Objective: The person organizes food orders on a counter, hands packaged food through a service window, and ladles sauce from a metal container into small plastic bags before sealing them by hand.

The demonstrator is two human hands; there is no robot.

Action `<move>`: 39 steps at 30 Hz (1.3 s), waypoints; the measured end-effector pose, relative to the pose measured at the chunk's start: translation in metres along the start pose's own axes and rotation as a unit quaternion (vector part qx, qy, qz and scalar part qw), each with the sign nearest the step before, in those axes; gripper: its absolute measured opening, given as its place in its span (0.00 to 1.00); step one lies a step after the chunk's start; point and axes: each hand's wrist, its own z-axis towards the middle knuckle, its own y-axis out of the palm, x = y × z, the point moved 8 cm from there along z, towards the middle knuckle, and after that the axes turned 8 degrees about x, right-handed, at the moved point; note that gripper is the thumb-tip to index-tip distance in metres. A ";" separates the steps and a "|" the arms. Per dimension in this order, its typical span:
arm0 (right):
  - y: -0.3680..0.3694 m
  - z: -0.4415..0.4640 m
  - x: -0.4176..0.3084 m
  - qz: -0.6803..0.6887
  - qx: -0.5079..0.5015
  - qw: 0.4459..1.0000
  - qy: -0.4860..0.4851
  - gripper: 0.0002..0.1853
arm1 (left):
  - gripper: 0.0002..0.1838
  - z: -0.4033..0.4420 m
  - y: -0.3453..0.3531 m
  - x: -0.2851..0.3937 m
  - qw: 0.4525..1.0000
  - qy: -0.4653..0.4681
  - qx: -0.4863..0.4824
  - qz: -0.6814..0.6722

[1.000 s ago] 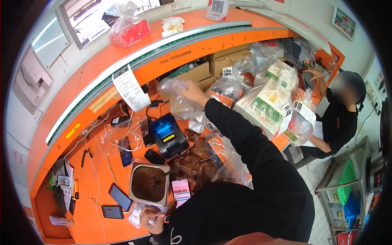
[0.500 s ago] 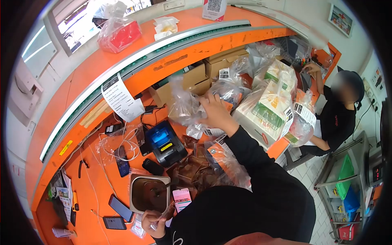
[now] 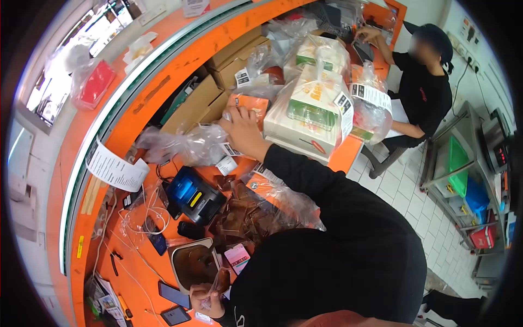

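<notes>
My left hand (image 3: 207, 301) is closed on a small plastic packet (image 3: 220, 282) with something brown in it, beside a metal container (image 3: 190, 261). Farther up, my right hand (image 3: 242, 131) lies with its fingers spread between a knotted clear plastic bag (image 3: 188, 144) and a bagged orange box (image 3: 253, 106). Its palm side is hidden. Just right of that hand stands a stack of bagged white and green food boxes (image 3: 313, 109). Brown packets (image 3: 239, 212) are heaped below, next to a pink-screened phone (image 3: 237, 258).
A black printer (image 3: 195, 196) stands among cables. Two phones (image 3: 174, 295) lie at the lower left. A receipt (image 3: 115, 168) hangs from the shelf edge. At the right sits another person (image 3: 425, 87) in black. A metal rack (image 3: 463, 174) stands on the tiled floor.
The view has turned right. My right hand has moved from the knotted bag towards the bagged orange box. The knotted bag now lies on its side. My left hand still holds the packet.
</notes>
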 end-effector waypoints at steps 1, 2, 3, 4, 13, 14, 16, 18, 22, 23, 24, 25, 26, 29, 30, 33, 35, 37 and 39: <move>-0.007 0.007 -0.002 0.022 0.021 1.000 0.001 0.16 | 0.16 0.000 0.000 -0.001 1.000 0.004 0.002 -0.009; -0.013 0.010 -0.003 0.021 0.022 1.000 0.003 0.16 | 0.16 0.000 0.000 -0.001 1.000 0.009 0.007 -0.017; -0.015 0.013 -0.001 0.040 0.011 0.999 0.034 0.16 | 0.16 0.001 0.002 0.001 1.000 0.011 0.006 -0.016; -0.014 0.015 0.001 0.061 0.000 0.996 0.063 0.16 | 0.16 0.002 0.006 0.002 1.000 0.001 0.000 -0.028; 0.072 -0.007 0.056 0.023 -0.119 0.960 0.253 0.20 | 0.15 0.004 0.010 0.008 1.000 -0.008 -0.006 0.002; 0.078 -0.006 0.060 -0.005 -0.109 0.970 0.217 0.22 | 0.15 0.003 0.008 0.011 1.000 0.001 -0.002 0.028; 0.090 -0.004 0.064 -0.017 -0.160 0.970 0.182 0.26 | 0.14 0.002 0.003 0.010 0.999 -0.008 0.005 0.033; 0.092 -0.004 0.061 -0.023 -0.177 0.973 0.144 0.28 | 0.13 -0.001 -0.002 0.008 0.999 -0.019 0.010 0.028; 0.088 -0.007 0.062 -0.002 -0.214 0.967 0.140 0.30 | 0.13 -0.001 -0.006 0.013 0.999 0.000 0.010 0.044; 0.074 -0.001 0.050 -0.012 -0.223 0.964 0.142 0.31 | 0.13 -0.002 -0.007 0.012 0.999 -0.011 0.010 0.037; 0.058 0.005 0.042 -0.023 -0.232 0.961 0.145 0.33 | 0.13 -0.003 -0.007 0.010 0.999 -0.022 0.008 0.030; 0.046 0.010 0.035 -0.067 -0.193 0.973 0.107 0.36 | 0.13 -0.004 -0.009 0.010 0.999 -0.018 0.013 0.030; 0.040 0.013 0.027 -0.064 -0.197 0.973 0.101 0.36 | 0.13 -0.005 -0.011 0.009 0.999 -0.020 0.020 0.032; -0.011 0.041 -0.011 0.040 -0.042 0.997 0.049 0.30 | 0.12 -0.006 -0.012 0.008 0.999 -0.024 0.019 0.016; -0.020 0.048 -0.028 0.093 -0.024 0.995 -0.004 0.26 | 0.12 -0.007 -0.014 0.007 1.000 -0.014 0.022 0.018; -0.004 0.030 -0.053 0.303 -0.114 0.946 0.022 0.12 | 0.13 -0.011 -0.014 0.009 1.000 -0.005 0.024 0.011; 0.014 0.003 -0.080 0.400 -0.208 0.893 0.001 0.09 | 0.13 -0.011 -0.015 0.011 0.999 -0.008 0.031 0.000; 0.042 -0.029 -0.098 0.263 -0.240 0.920 -0.165 0.11 | 0.13 -0.013 -0.017 0.012 0.999 0.001 0.034 0.000; 0.062 -0.052 -0.099 0.189 -0.276 0.927 -0.169 0.14 | 0.13 -0.015 -0.017 0.012 0.999 -0.005 0.032 -0.004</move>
